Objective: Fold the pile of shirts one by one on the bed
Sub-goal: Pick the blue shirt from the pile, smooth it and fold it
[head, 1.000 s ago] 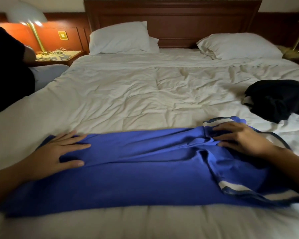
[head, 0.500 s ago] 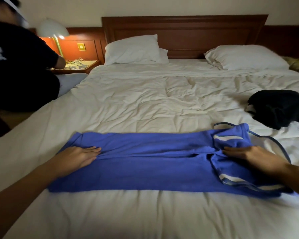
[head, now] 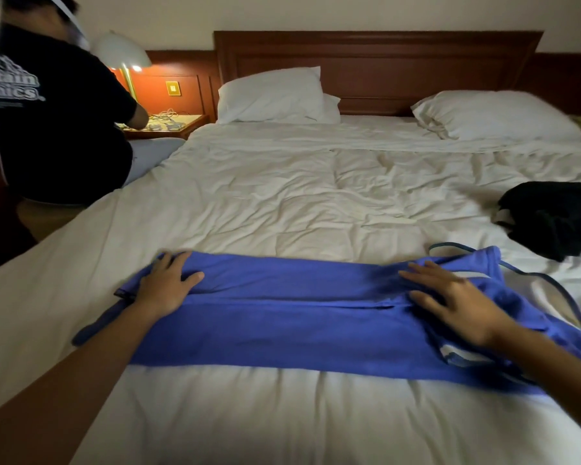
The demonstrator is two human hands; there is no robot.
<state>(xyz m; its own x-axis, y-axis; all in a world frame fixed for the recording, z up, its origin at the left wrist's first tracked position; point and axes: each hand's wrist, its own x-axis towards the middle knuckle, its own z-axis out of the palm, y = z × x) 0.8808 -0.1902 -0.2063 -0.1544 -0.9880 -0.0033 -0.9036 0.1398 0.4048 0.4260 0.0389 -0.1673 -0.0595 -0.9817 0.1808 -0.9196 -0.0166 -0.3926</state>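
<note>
Head view: a blue white-trimmed shirt (head: pixel 299 317) lies folded into a long band across the near part of the white-sheeted bed (head: pixel 282 196). The left hand (head: pixel 166 286) presses its left end, the right hand (head: pixel 457 307) its right, fingers spread flat. Farther right sits a crumpled black garment (head: pixel 550 219).

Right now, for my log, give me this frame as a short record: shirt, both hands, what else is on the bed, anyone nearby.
shirt: blue shirt, folded into a long band across the near bed
left: left hand flat on the band's left end
right: right hand flat on the band's right end
waiting: black clothes, heaped at far right
pillows: left pillow, right pillow
bystander: person at the nightstand, far left
</note>
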